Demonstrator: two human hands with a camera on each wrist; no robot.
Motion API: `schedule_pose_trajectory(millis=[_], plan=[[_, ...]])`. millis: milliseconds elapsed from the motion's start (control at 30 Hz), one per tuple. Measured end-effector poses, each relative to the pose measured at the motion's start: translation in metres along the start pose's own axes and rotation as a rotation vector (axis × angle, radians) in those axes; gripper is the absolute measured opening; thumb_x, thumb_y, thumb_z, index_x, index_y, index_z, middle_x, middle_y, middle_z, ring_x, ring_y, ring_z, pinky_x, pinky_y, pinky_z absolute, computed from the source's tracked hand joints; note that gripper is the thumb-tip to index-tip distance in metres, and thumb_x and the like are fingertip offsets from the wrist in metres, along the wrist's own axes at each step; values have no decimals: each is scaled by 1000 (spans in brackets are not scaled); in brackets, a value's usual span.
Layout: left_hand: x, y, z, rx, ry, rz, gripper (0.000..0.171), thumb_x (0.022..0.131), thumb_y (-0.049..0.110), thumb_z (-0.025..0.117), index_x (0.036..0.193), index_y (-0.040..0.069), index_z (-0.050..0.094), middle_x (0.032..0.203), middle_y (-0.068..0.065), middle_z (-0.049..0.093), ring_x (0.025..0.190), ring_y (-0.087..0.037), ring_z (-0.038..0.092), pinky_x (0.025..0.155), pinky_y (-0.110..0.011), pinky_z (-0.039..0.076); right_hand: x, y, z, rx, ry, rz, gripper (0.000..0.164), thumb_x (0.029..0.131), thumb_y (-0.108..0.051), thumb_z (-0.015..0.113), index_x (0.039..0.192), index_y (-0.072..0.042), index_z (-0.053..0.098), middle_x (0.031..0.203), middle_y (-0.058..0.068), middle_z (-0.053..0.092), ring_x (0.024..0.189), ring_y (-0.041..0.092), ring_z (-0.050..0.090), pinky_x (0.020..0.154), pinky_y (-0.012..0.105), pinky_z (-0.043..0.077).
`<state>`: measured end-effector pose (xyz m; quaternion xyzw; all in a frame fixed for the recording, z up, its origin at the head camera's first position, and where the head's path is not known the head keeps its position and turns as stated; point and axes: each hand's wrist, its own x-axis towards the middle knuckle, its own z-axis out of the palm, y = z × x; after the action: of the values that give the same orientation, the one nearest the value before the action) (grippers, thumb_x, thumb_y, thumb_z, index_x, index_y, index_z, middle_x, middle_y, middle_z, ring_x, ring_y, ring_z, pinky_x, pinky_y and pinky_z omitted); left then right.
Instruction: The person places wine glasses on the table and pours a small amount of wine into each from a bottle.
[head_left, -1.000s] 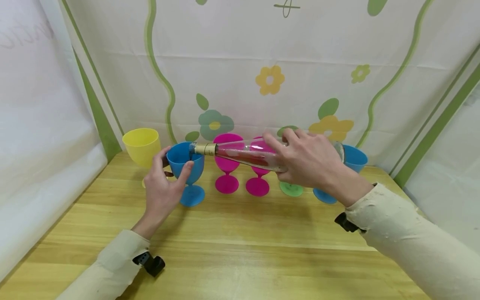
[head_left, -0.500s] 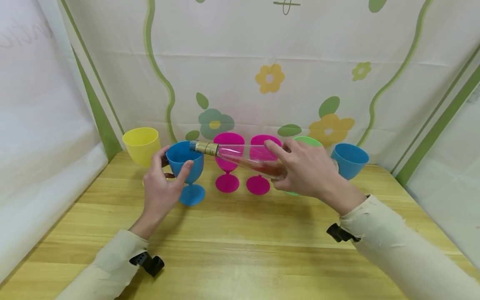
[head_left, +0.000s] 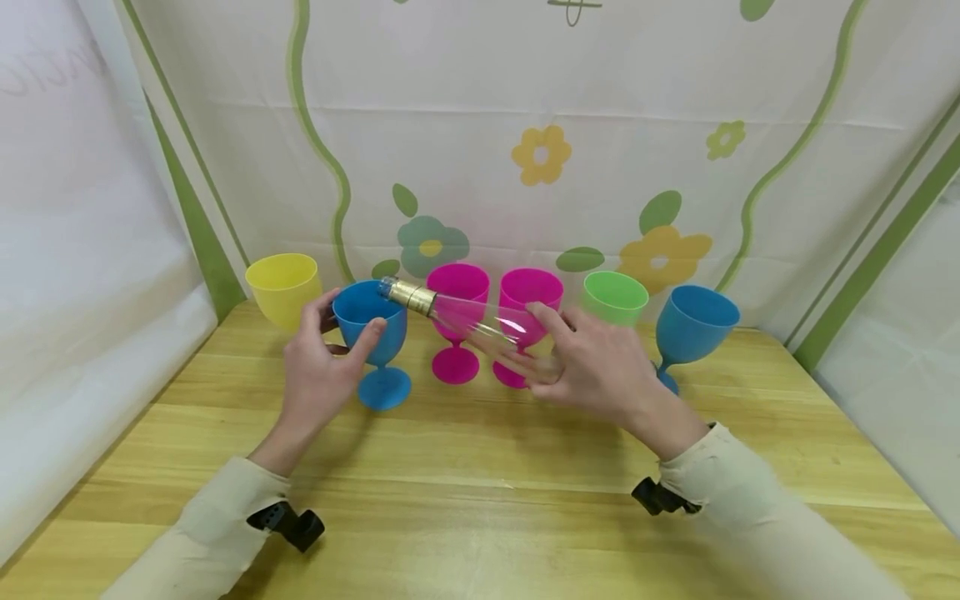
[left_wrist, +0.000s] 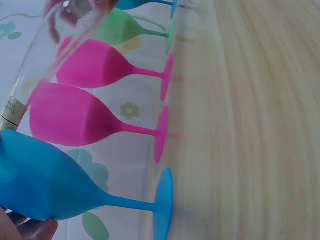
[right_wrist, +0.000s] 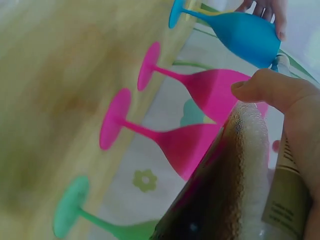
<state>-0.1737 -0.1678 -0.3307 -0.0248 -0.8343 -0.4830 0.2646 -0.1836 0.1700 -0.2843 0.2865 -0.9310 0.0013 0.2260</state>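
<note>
My left hand (head_left: pixel 321 379) holds a blue goblet (head_left: pixel 387 340) by its bowl, thumb on the near side; the goblet's foot is at the tabletop. My right hand (head_left: pixel 600 367) grips a clear glass bottle (head_left: pixel 480 319) with a gold-banded neck (head_left: pixel 411 296). The bottle lies slanted, its mouth over the goblet's rim and its body lower to the right. In the right wrist view, dark liquid (right_wrist: pixel 205 205) with froth shows in the bottle's body, and the edge of a label (right_wrist: pixel 287 200) is visible. The inside of the goblet is mostly hidden.
A yellow goblet (head_left: pixel 283 287) stands left of my left hand. Behind the bottle are two magenta goblets (head_left: pixel 455 365) (head_left: pixel 531 287). Further right come a green goblet (head_left: pixel 615 298) and another blue goblet (head_left: pixel 693 325). A flowered cloth (head_left: pixel 480 183) hangs behind the wooden table (head_left: pixel 465 517).
My right hand has moved left and lower, tipping the bottle's body down and its mouth slightly up. The red liquid has run back from the neck. My left hand has kept its hold on the goblet.
</note>
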Motion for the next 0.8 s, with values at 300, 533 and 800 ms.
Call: schedule_pose_trajectory(millis=[300,533,800], plan=[[0,9,-5,11,-56,-76,81,99,51,71,159,7,39,149,-16,61,134,-33,60,95,-31,59,-5,-14,17,122,5,74,93,72,-54,88,152,-20,53,106,5,68,70,16,57,49,26,45],[3,15,-8,-15,-73,-132,86,98,55,70,162,8,36,155,-17,56,142,-37,54,107,-58,56,-6,-19,24,201,54,125,91,74,-52,88,149,-15,54,108,8,70,70,19,62,51,30,49],[11,15,-3,-18,-75,-168,91,96,62,69,162,10,35,157,-15,55,144,-35,52,110,-57,54,-12,-22,28,286,81,155,92,74,-49,90,150,-15,51,117,11,71,73,20,64,54,29,51]])
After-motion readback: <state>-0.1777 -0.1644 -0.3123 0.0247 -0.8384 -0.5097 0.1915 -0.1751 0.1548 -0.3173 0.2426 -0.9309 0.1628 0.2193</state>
